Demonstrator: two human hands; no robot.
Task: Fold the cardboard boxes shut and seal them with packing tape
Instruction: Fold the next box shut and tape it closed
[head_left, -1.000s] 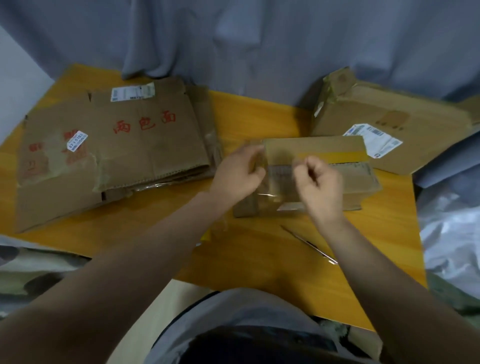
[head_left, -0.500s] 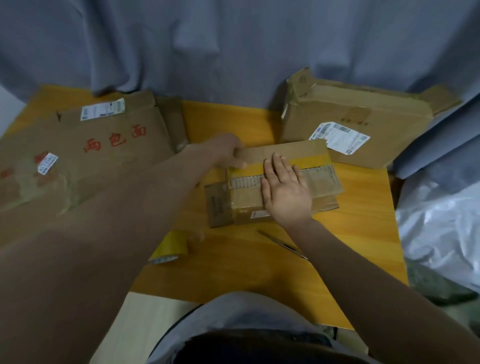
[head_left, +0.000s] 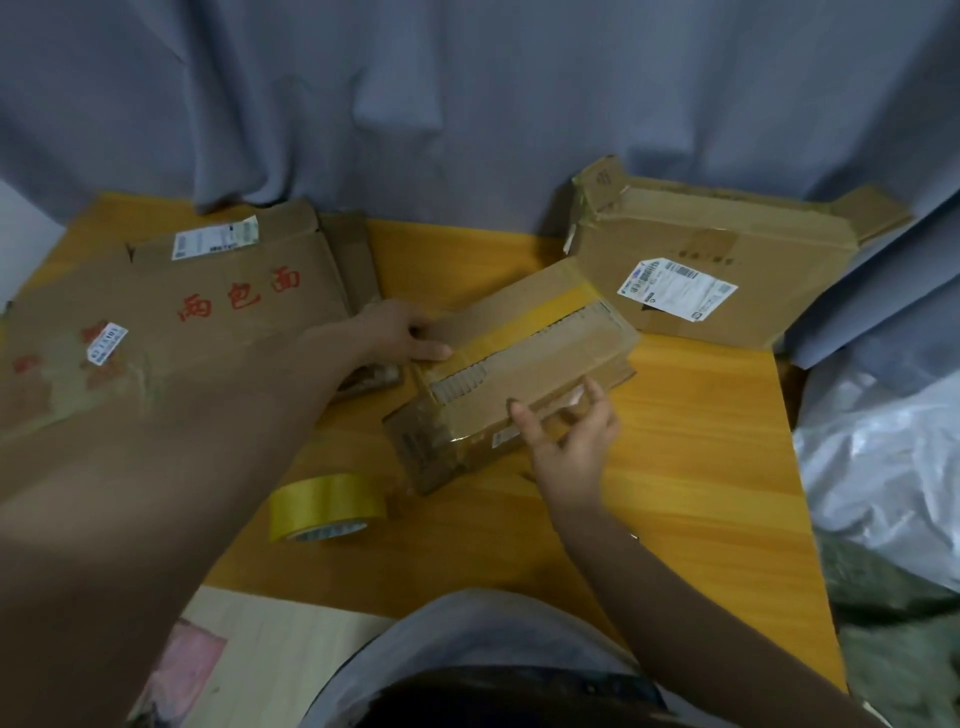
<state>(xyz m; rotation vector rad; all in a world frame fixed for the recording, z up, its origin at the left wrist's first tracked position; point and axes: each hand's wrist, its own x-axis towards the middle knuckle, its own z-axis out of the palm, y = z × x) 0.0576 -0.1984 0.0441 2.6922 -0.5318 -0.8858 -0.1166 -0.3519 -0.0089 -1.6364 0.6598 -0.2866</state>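
Two grips on small box (head_left: 524, 358): left grip (head_left: 400, 332) clasps its end, right grip (head_left: 569, 441) spread against near edge. Likely repositioning; tape roll (head_left: 327, 506) next.

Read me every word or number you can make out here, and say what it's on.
"两包面", in red, on the flattened cardboard; the middle character is uncertain.
White label on that cardboard: too small to read.
Small sticker beside faded red marks: blurred.
Shipping label on the right box: blurred.
Print on the tape roll core: blurred.
Label strip on the small box: unreadable.
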